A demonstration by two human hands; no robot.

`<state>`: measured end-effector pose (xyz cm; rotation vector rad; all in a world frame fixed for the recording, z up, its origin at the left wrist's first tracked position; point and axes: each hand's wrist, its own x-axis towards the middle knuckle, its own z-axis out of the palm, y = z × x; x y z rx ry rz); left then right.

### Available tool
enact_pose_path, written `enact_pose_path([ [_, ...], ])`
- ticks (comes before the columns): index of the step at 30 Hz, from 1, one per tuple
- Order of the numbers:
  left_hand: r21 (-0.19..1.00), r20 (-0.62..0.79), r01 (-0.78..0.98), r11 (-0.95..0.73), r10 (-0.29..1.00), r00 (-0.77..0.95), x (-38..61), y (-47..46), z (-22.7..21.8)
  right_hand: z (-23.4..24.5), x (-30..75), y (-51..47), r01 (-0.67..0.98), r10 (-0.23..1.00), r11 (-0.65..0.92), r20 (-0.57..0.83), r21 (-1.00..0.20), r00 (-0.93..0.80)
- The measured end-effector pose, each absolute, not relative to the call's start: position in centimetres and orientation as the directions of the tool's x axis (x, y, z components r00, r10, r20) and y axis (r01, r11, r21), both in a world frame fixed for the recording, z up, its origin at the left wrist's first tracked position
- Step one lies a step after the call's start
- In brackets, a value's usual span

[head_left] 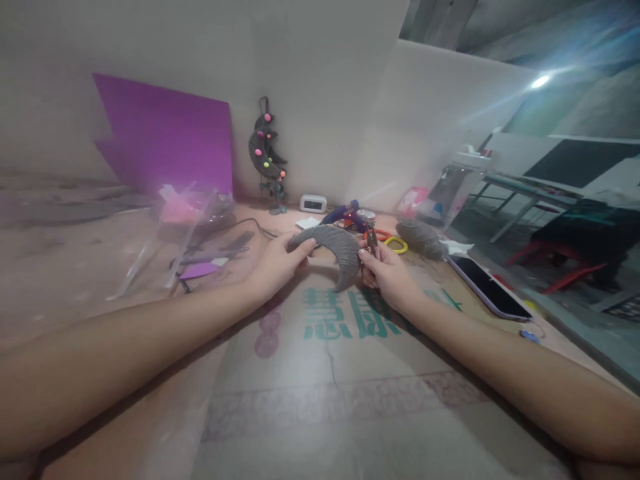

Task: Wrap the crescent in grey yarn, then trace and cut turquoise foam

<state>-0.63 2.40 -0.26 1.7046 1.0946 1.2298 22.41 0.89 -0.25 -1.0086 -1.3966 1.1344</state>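
Observation:
A crescent moon shape (333,241) wrapped in grey yarn is held above the printed board, its ends pointing down. My left hand (280,263) grips its left end between thumb and fingers. My right hand (384,272) is closed around small pliers (371,239), their dark jaws pointing up, and its fingertips meet the crescent's right edge. Just behind the hands lie a blue glue gun (343,213), scissors with yellow and orange handles (396,245), and a ball of grey yarn (421,239).
A finished-looking moon hanging with coloured pompoms (260,150) is against the wall, beside purple sheets (170,133). A small white clock (313,203) stands at the back. To the right are a phone (490,287) and a clear jug (453,183); glue sticks (145,250) lie left.

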Motion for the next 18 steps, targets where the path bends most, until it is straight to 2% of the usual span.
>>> enact_pose_path([
  [10,0.92,0.31,0.184,-0.346,0.93,0.198,-0.3,1.5,0.5,-0.3,21.8,0.5,0.092,0.942,0.225,0.192,-0.97,-0.275],
  [18,0.944,0.198,0.207,-0.256,0.943,0.267,0.0,1.2,0.5,-0.4,21.7,0.3,0.157,0.926,0.242,0.18,-0.957,-0.332],
])
